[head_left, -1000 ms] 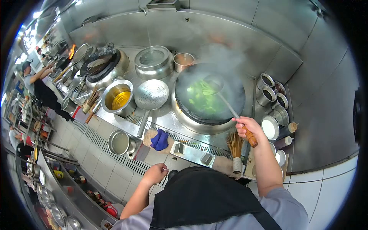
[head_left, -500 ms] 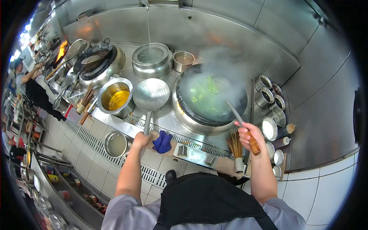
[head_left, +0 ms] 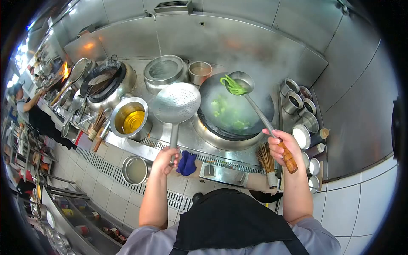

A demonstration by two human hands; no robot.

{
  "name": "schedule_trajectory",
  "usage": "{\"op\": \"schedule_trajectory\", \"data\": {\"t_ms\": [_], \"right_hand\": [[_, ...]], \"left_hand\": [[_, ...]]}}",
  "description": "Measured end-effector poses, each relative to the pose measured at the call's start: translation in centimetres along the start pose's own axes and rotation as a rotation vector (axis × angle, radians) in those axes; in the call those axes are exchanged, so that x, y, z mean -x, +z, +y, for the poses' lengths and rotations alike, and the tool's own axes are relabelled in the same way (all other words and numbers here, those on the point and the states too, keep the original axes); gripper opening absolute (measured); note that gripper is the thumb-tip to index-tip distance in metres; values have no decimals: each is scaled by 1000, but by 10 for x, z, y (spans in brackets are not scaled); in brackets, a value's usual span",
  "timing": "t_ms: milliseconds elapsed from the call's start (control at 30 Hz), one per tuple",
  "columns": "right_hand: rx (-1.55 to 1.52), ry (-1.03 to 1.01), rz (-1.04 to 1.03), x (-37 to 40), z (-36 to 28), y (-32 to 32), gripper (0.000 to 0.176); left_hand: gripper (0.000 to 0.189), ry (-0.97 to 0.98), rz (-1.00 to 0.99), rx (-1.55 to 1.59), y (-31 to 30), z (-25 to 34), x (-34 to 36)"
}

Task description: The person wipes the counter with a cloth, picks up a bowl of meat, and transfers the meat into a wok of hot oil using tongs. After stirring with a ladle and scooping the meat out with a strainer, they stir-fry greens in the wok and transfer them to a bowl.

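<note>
My right hand (head_left: 282,146) is closed round the wooden handle of a ladle (head_left: 257,108). Its bowl, tilted above the wok, carries green vegetables (head_left: 236,86). More greens (head_left: 225,111) lie in the steaming wok (head_left: 255,121), partly blurred by steam. My left hand (head_left: 166,160) grips the metal handle of a perforated skimmer (head_left: 176,103), raised to the left of the wok with nothing seen in it. A dark blue cloth (head_left: 186,163) lies just right of that hand on the counter's front edge.
Left of the skimmer stands a pot of yellow oil (head_left: 134,122). Behind are a lidded-looking round pot (head_left: 164,71) and a small pan (head_left: 199,72). A bamboo brush (head_left: 266,159) and several seasoning containers (head_left: 301,135) sit at right. Another person (head_left: 36,110) works far left near a flame.
The ladle has come up out of the wok with greens in its bowl. The skimmer has lifted and shifted right toward the wok. Steam over the wok is thinner.
</note>
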State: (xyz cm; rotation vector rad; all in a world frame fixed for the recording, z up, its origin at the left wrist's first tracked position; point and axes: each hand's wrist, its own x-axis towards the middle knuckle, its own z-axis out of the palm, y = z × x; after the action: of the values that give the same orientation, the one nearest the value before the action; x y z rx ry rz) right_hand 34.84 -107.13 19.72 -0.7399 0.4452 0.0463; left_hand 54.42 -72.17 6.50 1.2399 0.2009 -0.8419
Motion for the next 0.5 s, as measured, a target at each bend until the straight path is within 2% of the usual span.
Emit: {"op": "schedule_trajectory", "data": {"t_ms": [100, 200, 300, 400, 433, 500], "right_hand": [[-18, -3, -52, -3, 0, 13, 28], [-4, -4, -58, -8, 3, 21, 33], [36, -9, -46, -15, 8, 32, 31], [496, -81, 128, -33, 20, 42, 20], [860, -173, 234, -51, 32, 31, 15], [1126, -366, 381, -60, 47, 23, 14]], "left_hand": [[15, 50, -95, 48, 23, 7, 19], [14, 150, -65, -188, 30, 7, 14], [15, 159, -69, -295, 51, 19, 11], [13, 121, -105, -288, 72, 22, -4], [12, 116, -146, -257, 77, 21, -11], [13, 114, -157, -244, 82, 23, -17]]}}
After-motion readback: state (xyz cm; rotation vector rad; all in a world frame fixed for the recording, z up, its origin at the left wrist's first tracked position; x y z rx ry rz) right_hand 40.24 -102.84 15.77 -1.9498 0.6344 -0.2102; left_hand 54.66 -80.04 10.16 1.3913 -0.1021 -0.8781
